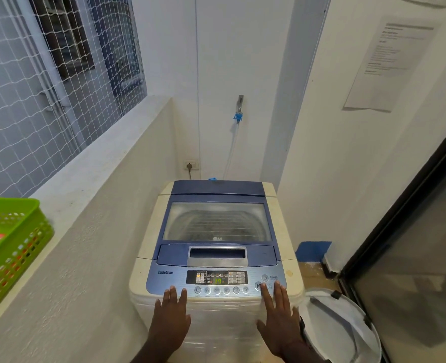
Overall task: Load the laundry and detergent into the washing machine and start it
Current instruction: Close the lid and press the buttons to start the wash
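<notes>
A top-loading washing machine (pixel 148 247) stands in the corner, cream body with a blue top. Its glass lid (pixel 216 224) is closed and the drum shows dimly through it. The control panel display (pixel 218 281) is lit and shows green digits. My left hand (pixel 170 318) lies flat with fingers spread on the front edge, left of the button row. My right hand (pixel 278 318) is spread as well, its index fingertip on the start/pause button (pixel 259 285). Neither hand holds anything.
A green plastic basket (pixel 20 231) sits on the low wall ledge at left, holding something orange and white. A white bucket (pixel 339 328) stands on the floor to the machine's right. A tap with hose (pixel 238 111) and a socket (pixel 191 165) are on the back wall. A glass door (pixel 413 258) is at right.
</notes>
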